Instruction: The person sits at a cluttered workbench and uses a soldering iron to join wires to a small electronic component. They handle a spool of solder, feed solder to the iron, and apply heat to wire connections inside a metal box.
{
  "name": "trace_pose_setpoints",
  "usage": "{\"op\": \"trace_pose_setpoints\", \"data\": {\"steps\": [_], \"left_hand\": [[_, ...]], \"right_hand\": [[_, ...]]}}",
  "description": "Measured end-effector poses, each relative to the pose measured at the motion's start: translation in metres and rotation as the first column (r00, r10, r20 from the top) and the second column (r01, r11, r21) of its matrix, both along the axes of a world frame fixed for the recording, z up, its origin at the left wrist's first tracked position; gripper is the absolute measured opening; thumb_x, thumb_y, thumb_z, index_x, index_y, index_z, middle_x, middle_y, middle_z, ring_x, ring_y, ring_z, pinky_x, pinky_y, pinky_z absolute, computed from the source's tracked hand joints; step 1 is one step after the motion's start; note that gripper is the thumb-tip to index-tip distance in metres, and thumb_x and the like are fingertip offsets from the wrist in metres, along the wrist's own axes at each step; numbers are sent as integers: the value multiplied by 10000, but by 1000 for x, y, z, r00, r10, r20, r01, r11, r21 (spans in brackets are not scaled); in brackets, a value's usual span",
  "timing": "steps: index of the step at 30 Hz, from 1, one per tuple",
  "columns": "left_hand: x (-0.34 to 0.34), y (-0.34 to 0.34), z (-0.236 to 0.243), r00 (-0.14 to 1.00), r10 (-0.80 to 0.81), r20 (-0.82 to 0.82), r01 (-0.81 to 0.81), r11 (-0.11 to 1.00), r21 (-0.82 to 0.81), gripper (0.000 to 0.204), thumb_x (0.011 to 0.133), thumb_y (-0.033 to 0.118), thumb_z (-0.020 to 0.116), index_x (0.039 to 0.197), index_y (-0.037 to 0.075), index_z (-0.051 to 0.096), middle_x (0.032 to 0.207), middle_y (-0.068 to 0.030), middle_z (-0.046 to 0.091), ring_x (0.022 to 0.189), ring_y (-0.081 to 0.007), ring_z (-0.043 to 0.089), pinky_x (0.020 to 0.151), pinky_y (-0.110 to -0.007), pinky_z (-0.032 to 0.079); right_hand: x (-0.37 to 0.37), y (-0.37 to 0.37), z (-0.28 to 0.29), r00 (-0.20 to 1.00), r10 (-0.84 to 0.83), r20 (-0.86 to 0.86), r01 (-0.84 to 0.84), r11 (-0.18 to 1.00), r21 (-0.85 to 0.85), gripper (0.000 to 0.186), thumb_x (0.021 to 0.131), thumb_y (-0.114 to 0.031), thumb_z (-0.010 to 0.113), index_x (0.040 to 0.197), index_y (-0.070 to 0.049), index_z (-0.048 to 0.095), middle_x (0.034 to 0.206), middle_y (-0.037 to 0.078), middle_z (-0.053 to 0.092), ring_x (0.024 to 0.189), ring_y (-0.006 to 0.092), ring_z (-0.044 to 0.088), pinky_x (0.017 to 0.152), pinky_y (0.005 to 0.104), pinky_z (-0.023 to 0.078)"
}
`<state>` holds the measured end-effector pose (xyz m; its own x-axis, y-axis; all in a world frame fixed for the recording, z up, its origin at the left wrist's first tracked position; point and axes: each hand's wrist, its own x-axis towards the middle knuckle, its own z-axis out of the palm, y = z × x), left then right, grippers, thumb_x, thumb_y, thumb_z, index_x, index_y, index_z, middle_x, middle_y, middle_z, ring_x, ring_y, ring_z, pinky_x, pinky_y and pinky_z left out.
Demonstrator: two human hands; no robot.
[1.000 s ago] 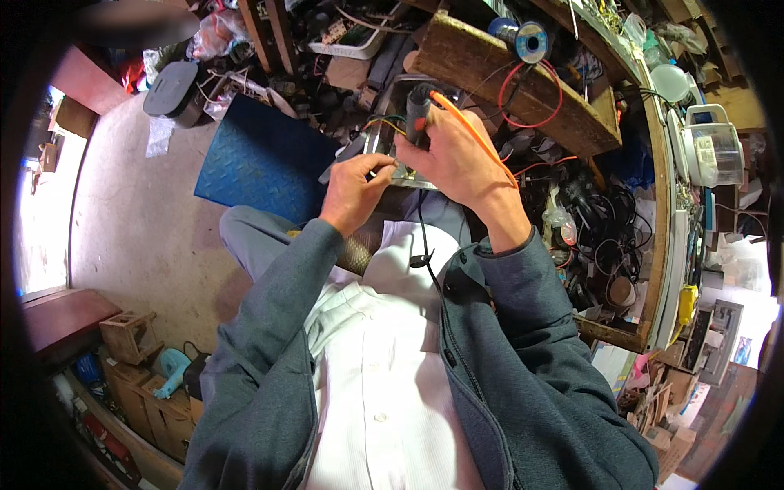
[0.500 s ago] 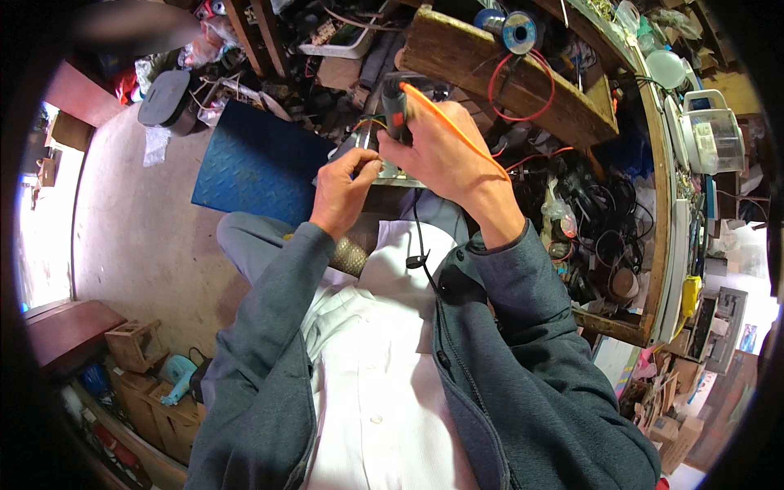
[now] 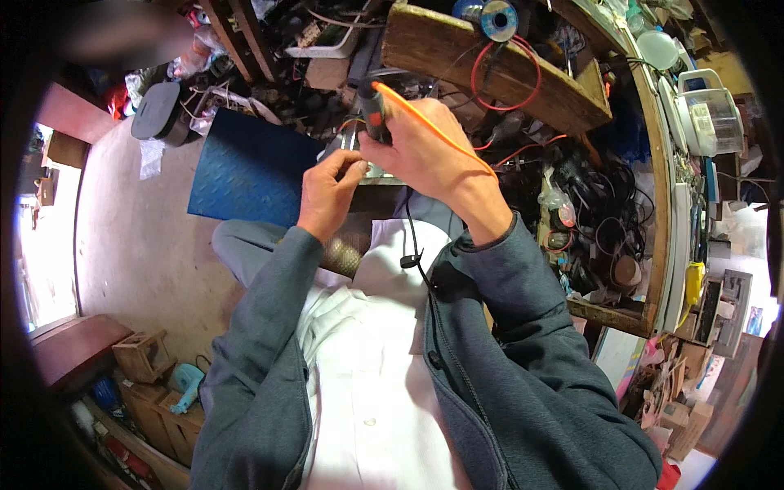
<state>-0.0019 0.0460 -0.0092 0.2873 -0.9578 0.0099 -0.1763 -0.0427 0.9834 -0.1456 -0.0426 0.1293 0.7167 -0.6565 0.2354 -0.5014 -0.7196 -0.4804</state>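
Observation:
My right hand (image 3: 433,155) is wrapped around the thick dark grey handle of a corded hand tool (image 3: 371,108), held upright. An orange cord (image 3: 425,114) leaves its top and runs back over my wrist; the working end is hidden below my fingers. Close by on the left, my left hand (image 3: 328,192) has thumb and forefinger pinched together. What they hold, if anything, is too small to make out. Beneath both hands lies a pale, shiny workpiece (image 3: 374,171), mostly covered, with thin coloured wires (image 3: 351,122) behind it.
A blue textured sheet (image 3: 249,167) lies to the left, near a grey bin (image 3: 158,114). At the back stand a wooden box (image 3: 457,55), a wire spool (image 3: 508,18) and a red wire loop (image 3: 540,72). Black cables (image 3: 596,196) pile up inside the wooden frame (image 3: 658,269) at right.
The whole scene has slid slightly left in the picture, my hands with it. Both hands keep the same grip and nearly the same place relative to each other.

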Motion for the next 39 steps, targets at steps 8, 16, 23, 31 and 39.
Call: {"op": "trace_pose_setpoints", "data": {"steps": [8, 16, 23, 31, 39], "left_hand": [[2, -2, -4, 999, -26, -37, 25, 1000, -4, 163, 953, 152, 667, 1025, 12, 708, 787, -34, 670, 745, -74, 583, 703, -257, 489], [2, -2, -3, 998, -33, -59, 33, 999, -8, 152, 952, 141, 671, 1015, 8, 708, 816, -33, 691, 759, -76, 596, 719, -256, 492], [4, -4, -10, 997, -35, -69, 34, 999, -17, 158, 950, 157, 673, 1010, 15, 707, 801, -45, 684, 743, -83, 592, 705, -262, 489], [6, -2, -9, 999, -37, -7, 37, 999, 2, 160, 945, 165, 678, 978, 9, 690, 760, -40, 648, 717, -85, 563, 678, -269, 478], [4, -3, -7, 998, -39, -39, 39, 999, -2, 162, 945, 163, 681, 973, 3, 683, 748, -33, 629, 708, -85, 542, 671, -269, 471]], "right_hand": [[2, -2, -2, 1000, -5, -17, 5, 1000, -17, 268, 804, -248, 724, 958, -38, 658, 723, 191, 661, 699, 401, 672, 631, 476, 533], [2, -2, 0, 999, -35, -34, 34, 999, -32, 295, 809, -254, 718, 991, -26, 684, 713, 191, 658, 659, 391, 660, 608, 456, 525], [2, 0, 0, 1000, -22, -14, 21, 1000, -9, 262, 813, -248, 726, 923, -18, 665, 707, 186, 665, 679, 389, 684, 621, 474, 543], [5, 0, 3, 998, -7, -62, 7, 1000, 6, 270, 813, -250, 720, 930, -13, 668, 719, 193, 668, 694, 394, 687, 632, 472, 547], [5, -2, -1, 1000, 4, -30, -4, 1000, -5, 286, 806, -261, 735, 930, -10, 675, 730, 193, 673, 697, 391, 688, 638, 473, 547]]}}
